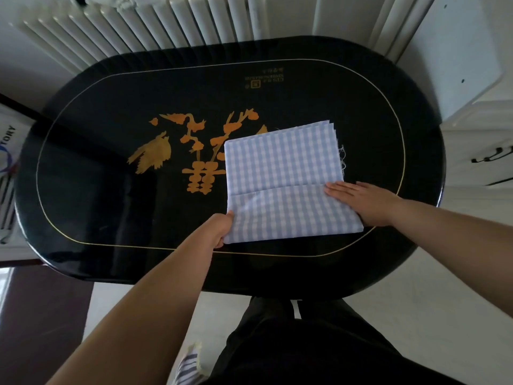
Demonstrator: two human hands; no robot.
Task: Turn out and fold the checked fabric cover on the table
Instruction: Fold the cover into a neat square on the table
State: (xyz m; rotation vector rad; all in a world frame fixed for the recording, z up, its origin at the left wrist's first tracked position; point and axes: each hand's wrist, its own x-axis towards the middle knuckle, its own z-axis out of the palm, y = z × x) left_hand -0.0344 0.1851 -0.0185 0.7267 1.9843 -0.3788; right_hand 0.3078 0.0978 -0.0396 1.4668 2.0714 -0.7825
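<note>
While left hand (219, 229) grips cover (283, 176), fingers hidden under

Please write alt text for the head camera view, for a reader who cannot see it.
A folded blue-and-white checked fabric cover lies on a black oval table; the left hand grips its near left corner while the right hand presses flat on its right edge.

bare black desk (83, 190) left of the folded checked cover (283, 179), wide open for reaching. bare strip also along the far edge, up to the radiator (155, 26) standing close behind. narrower gap right of the cover, hemmed by the white cabinet (477, 129) just beside the desk's right end. near edge taken up by both hands: left hand (219, 229) at the cover's near left corner, right hand (358, 200) on its right edge.
</note>
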